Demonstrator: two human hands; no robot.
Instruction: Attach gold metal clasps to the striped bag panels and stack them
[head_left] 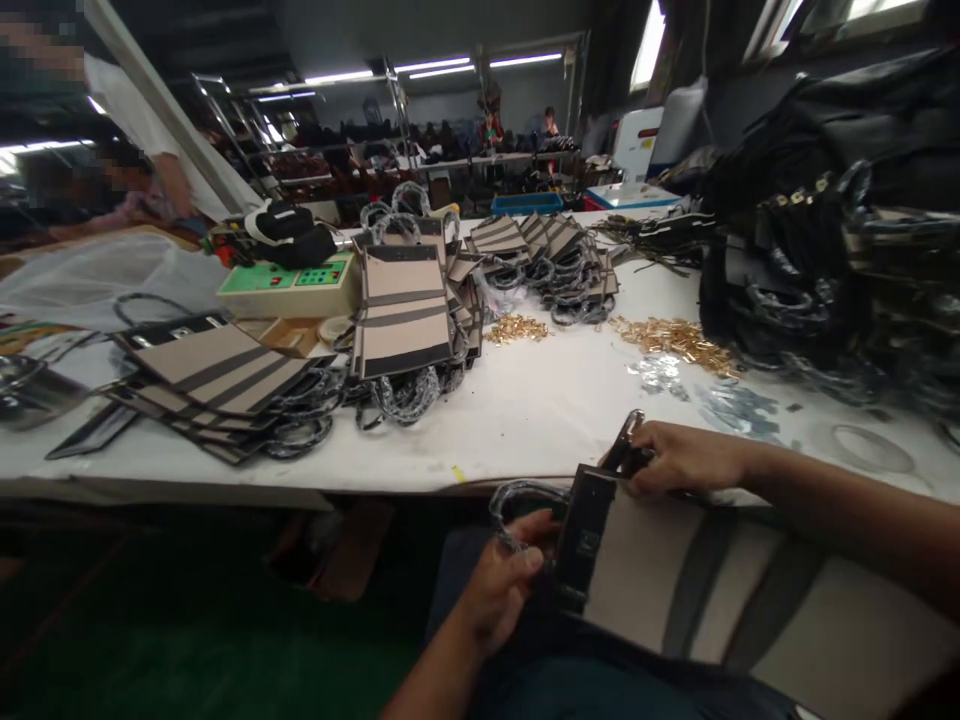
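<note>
A beige bag panel (652,560) with dark stripes and a black end band lies tilted over my lap at the table's front edge. At its left end my left hand (506,580) is closed around a plastic-wrapped loop handle (517,492). My right hand (664,458) grips a dark tool with a shiny end (628,430) at the panel's upper corner; the fingers hide part of it. A small metal piece (589,540) shows on the black band.
Stacked striped panels (214,370) lie left, with more (405,310) at centre. Gold metal pieces (675,340) and clear plastic pieces (739,408) lie on the white table (555,400). Black bags (787,260) are piled right. A green-topped machine (289,285) stands behind; people are beyond.
</note>
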